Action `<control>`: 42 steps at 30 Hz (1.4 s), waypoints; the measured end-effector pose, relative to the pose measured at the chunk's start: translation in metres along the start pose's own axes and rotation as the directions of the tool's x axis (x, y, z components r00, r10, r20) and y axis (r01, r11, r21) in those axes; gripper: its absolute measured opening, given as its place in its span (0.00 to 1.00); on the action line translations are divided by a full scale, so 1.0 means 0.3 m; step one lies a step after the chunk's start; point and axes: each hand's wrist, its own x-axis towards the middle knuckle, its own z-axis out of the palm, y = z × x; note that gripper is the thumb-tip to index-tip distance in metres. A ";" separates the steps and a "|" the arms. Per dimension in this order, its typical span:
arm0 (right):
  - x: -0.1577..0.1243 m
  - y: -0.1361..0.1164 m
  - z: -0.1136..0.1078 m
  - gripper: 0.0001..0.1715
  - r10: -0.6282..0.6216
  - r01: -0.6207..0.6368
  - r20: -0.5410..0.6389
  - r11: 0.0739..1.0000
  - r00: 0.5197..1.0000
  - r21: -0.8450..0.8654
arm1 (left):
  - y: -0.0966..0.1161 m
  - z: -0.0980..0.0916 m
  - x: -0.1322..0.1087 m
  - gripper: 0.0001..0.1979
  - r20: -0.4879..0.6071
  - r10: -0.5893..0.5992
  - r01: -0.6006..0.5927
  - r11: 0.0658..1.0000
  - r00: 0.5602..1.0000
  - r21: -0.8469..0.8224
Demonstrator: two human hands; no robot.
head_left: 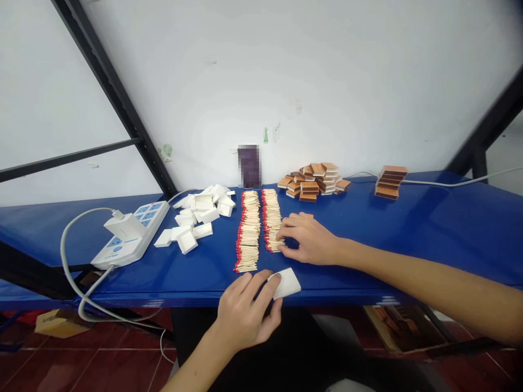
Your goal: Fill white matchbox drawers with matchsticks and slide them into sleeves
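Note:
My left hand (pixel 249 307) grips a small white matchbox tray (pixel 288 283) between thumb and fingers at the table's front edge. Beyond it, my right hand (pixel 306 238) reaches in from the right, its fingers pinched at the near end of the right row of red-tipped matches (pixel 270 212). Whether matches are between those fingertips is hard to make out. A second, longer row of matches (pixel 248 231) lies just to the left. An orange-brown piece, probably a matchbox sleeve (pixel 306 215), shows partly behind my right hand.
White matchbox trays (pixel 203 202) lie heaped on the left, beside a power strip (pixel 131 234) with a plugged-in charger and cable. Brown matchboxes (pixel 316 179) are piled at the back, and a separate stack (pixel 391 182) stands farther right. A pixelated dark object (pixel 249 166) leans on the wall.

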 end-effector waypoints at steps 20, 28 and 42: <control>-0.007 0.006 -0.008 0.06 -0.159 0.149 0.039 0.971 0.986 0.187 | 0.001 0.005 -0.004 0.17 0.005 0.005 -0.005 1.000 1.000 -0.003; -0.006 0.014 -0.003 0.05 -0.155 0.140 0.078 0.976 0.985 0.169 | 0.000 0.012 -0.004 0.17 -0.014 0.013 -0.013 1.000 1.000 -0.001; -0.013 0.004 0.004 0.04 -0.197 0.178 0.067 0.958 0.978 0.225 | -0.001 0.012 -0.005 0.17 -0.008 0.015 -0.015 1.000 1.000 0.007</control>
